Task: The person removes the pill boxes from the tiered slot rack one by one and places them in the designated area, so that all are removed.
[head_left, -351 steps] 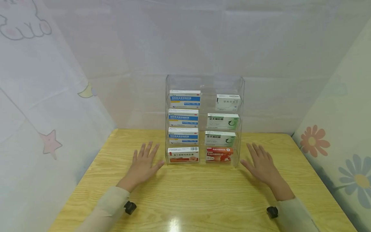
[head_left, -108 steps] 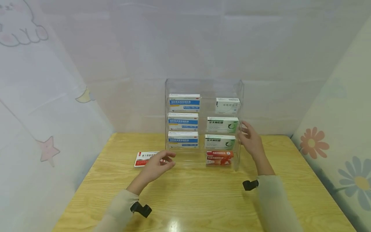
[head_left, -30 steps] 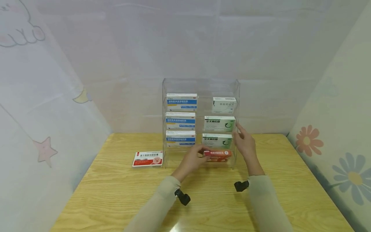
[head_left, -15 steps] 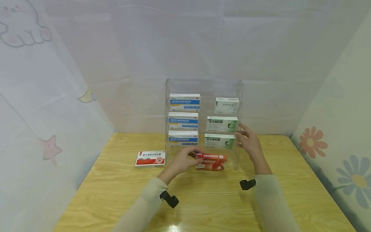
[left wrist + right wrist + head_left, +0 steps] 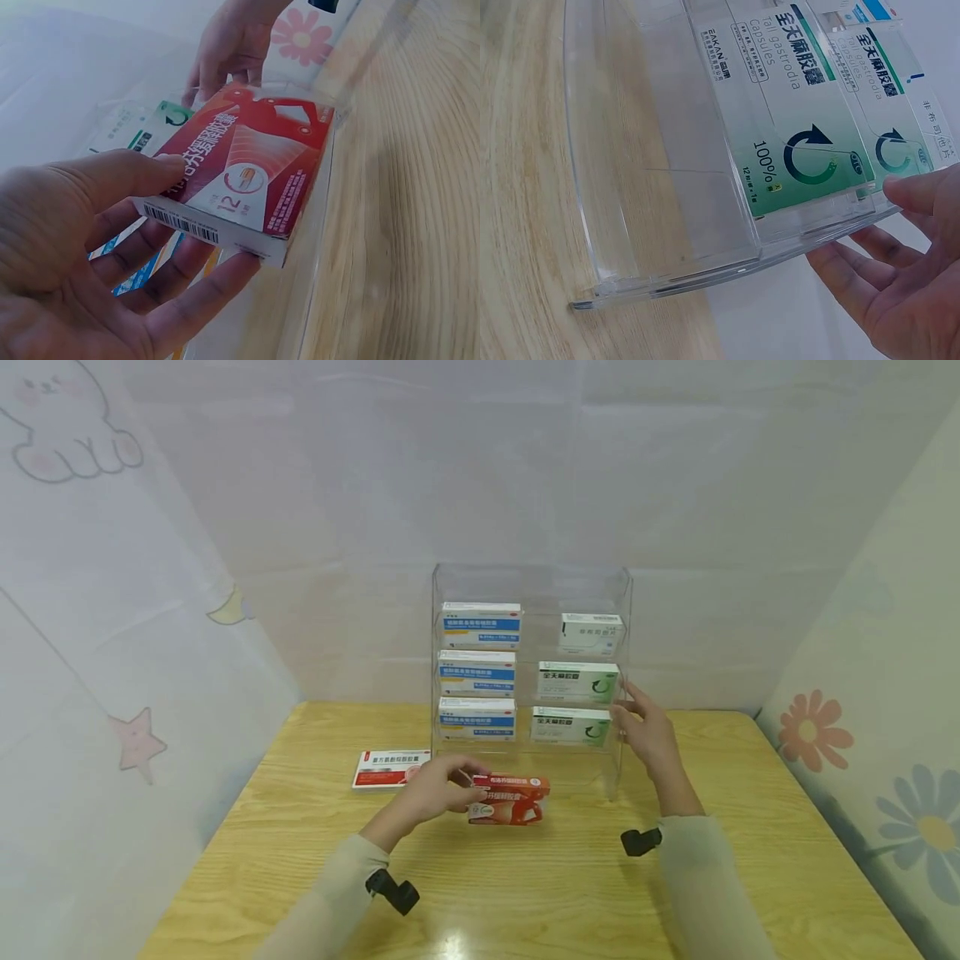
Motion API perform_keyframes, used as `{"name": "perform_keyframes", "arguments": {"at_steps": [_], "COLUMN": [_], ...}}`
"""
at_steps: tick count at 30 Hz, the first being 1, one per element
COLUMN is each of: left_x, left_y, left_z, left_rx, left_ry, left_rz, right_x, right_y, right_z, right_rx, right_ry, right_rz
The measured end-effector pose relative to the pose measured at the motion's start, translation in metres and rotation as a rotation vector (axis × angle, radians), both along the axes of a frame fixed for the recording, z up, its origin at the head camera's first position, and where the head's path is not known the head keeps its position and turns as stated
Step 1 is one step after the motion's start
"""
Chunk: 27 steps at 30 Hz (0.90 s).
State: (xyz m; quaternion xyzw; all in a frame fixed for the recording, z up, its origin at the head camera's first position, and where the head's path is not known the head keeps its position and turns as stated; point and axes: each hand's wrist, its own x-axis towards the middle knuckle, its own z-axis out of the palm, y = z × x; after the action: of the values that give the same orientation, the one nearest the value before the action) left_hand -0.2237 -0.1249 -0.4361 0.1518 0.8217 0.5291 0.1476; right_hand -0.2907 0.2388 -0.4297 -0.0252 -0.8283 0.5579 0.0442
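My left hand (image 5: 438, 789) pinches a red medicine box (image 5: 510, 802) by its left end, in front of the clear display rack (image 5: 573, 768). In the left wrist view the thumb lies on the printed face of the medicine box (image 5: 255, 165), with fingers beneath its barcode end. My right hand (image 5: 648, 731) holds the rack's right side edge; in the right wrist view the thumb is at the front of the rack (image 5: 697, 281) and the fingers are behind it. Two green-and-white medicine boxes (image 5: 572, 727) sit beside that hand. The rack's bottom tier holds no box.
Blue-and-white medicine boxes (image 5: 477, 720) fill the rack's upper left tiers, and a small white box (image 5: 591, 633) sits at top right. A red-and-white medicine box (image 5: 386, 768) lies flat on the wooden table (image 5: 525, 893), left of the rack. Cloth walls surround the table.
Earlier, the red-and-white box went from the bottom tier to the table. Over the last second my left hand has drawn the red box out of the rack, leftward and nearer. My right hand stays put.
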Motion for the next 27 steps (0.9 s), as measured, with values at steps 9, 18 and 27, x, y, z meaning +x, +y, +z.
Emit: {"name": "perform_keyframes", "arguments": {"at_steps": [9, 18, 27], "left_x": [0.014, 0.022, 0.029], "left_y": [-0.039, -0.085, -0.134], "left_z": [-0.002, -0.002, -0.006], "left_rx": [-0.061, -0.037, -0.025], "left_ry": [-0.058, -0.133, -0.217], "left_rz": [-0.019, -0.022, 0.008], "right_x": [0.000, 0.000, 0.002], "right_y": [-0.002, -0.003, -0.004], "right_z": [-0.002, -0.003, -0.002], "right_rx": [0.011, 0.014, 0.044], "right_ry": [0.000, -0.006, 0.004], "right_rz": [-0.019, -0.032, -0.039]}}
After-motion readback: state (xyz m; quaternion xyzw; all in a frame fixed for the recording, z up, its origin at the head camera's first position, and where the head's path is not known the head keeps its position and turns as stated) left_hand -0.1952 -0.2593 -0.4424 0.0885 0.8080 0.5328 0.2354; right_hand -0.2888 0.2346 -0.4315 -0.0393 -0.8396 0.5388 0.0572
